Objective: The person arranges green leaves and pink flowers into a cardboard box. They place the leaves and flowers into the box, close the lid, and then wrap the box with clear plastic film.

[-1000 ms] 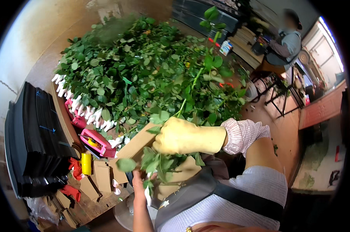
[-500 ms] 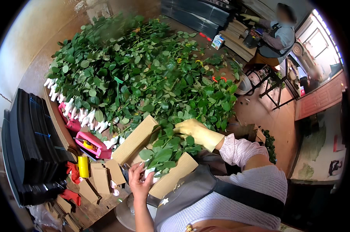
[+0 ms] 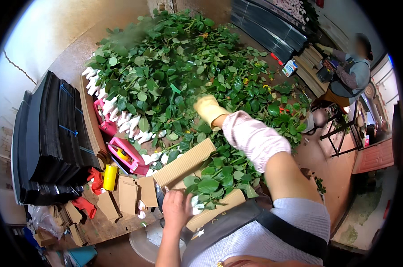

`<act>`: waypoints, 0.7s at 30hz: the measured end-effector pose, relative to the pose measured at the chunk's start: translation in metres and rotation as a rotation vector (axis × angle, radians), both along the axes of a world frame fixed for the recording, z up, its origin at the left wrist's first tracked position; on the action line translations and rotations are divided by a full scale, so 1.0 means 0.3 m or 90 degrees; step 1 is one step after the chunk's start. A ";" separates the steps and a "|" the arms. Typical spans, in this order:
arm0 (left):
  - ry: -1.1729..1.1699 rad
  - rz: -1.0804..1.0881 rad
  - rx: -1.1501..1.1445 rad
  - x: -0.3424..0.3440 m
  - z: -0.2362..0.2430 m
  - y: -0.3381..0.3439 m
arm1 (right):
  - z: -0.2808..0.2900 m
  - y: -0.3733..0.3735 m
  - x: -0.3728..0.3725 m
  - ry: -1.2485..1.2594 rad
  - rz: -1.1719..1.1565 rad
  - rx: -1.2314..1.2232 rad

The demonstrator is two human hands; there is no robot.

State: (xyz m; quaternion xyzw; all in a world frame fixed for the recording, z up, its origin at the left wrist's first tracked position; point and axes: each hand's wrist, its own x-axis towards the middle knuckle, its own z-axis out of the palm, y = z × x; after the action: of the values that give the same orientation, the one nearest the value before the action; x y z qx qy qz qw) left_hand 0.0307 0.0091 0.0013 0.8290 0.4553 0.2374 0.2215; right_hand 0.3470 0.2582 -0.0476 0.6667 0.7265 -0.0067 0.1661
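Observation:
A big heap of leafy green rose stems (image 3: 166,66) covers the table, with white-sleeved heads (image 3: 121,118) along its left edge. In front of me lies a corrugated cardboard wrap (image 3: 186,162) with raised sides, holding a smaller bunch of leafy stems (image 3: 215,178). My bare left hand (image 3: 175,207) is closed at the wrap's left end, its fingers curled at the white-sleeved heads of that bunch; the fingertips are partly hidden. My right hand (image 3: 209,111), in a pale yellow glove, reaches into the middle of the heap. Its fingers are hidden by the glove's angle and the leaves.
Black sheets (image 3: 54,133) stand stacked at the left. Near them are a pink tool (image 3: 128,155), a yellow roll (image 3: 110,178), red scraps (image 3: 83,207) and cardboard pieces (image 3: 128,196). A carton (image 3: 289,68) stands at the far right, where another person (image 3: 355,71) works.
My right hand has left the small bunch in the wrap and moved up and away into the heap. My left hand stays at the wrap's end. The whole view has shifted.

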 end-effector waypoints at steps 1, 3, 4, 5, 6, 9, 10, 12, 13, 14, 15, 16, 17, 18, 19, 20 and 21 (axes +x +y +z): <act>-0.008 -0.001 0.022 0.016 -0.016 0.007 | -0.110 0.034 0.012 -0.062 -0.073 -0.008; -0.069 0.016 0.012 0.006 -0.045 -0.001 | -0.029 0.043 -0.057 -0.022 -0.047 0.037; -0.076 0.024 -0.014 0.004 -0.059 0.000 | 0.052 0.070 -0.048 0.125 -0.105 -0.047; -0.082 0.037 -0.047 -0.003 -0.071 -0.008 | 0.080 0.005 -0.038 0.287 0.019 0.156; -0.105 0.050 -0.061 -0.006 -0.076 -0.016 | 0.162 -0.075 -0.076 0.547 0.104 0.352; -0.132 0.038 -0.089 -0.030 -0.093 -0.007 | 0.333 -0.156 -0.122 0.744 0.300 0.425; -0.120 0.054 -0.090 -0.027 -0.087 -0.008 | 0.325 -0.150 -0.098 0.608 0.296 0.370; -0.151 0.062 -0.121 -0.026 -0.086 -0.017 | 0.255 -0.097 -0.044 0.343 0.292 0.260; -0.164 0.066 -0.132 -0.028 -0.086 -0.014 | 0.191 -0.079 -0.019 0.287 0.215 0.210; -0.164 0.053 -0.099 -0.024 -0.094 -0.007 | 0.128 -0.075 0.017 0.186 0.144 0.176; -0.171 0.036 -0.096 -0.016 -0.106 0.001 | 0.035 -0.061 0.071 0.113 0.105 0.131; -0.176 0.030 -0.092 -0.012 -0.120 0.006 | -0.039 -0.037 0.105 0.044 0.074 0.086; -0.179 0.033 -0.084 -0.014 -0.124 0.012 | -0.062 -0.018 0.104 0.054 0.051 0.036; -0.172 0.037 -0.081 -0.017 -0.122 0.013 | -0.028 0.006 0.072 0.067 0.019 0.005; -0.171 0.056 -0.080 -0.017 -0.125 0.004 | 0.032 0.003 0.037 0.077 -0.016 -0.030; -0.161 0.057 -0.063 -0.020 -0.119 0.001 | 0.056 -0.020 0.022 0.141 0.074 0.169; -0.156 0.049 -0.054 -0.012 -0.113 -0.003 | 0.083 -0.071 0.030 0.196 0.154 0.362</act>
State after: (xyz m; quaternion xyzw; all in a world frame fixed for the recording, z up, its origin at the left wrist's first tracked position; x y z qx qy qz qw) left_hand 0.0271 0.0081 -0.0327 0.7657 0.4661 0.3256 0.3008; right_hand 0.3559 0.2371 -0.0228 0.5867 0.7895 0.1151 -0.1387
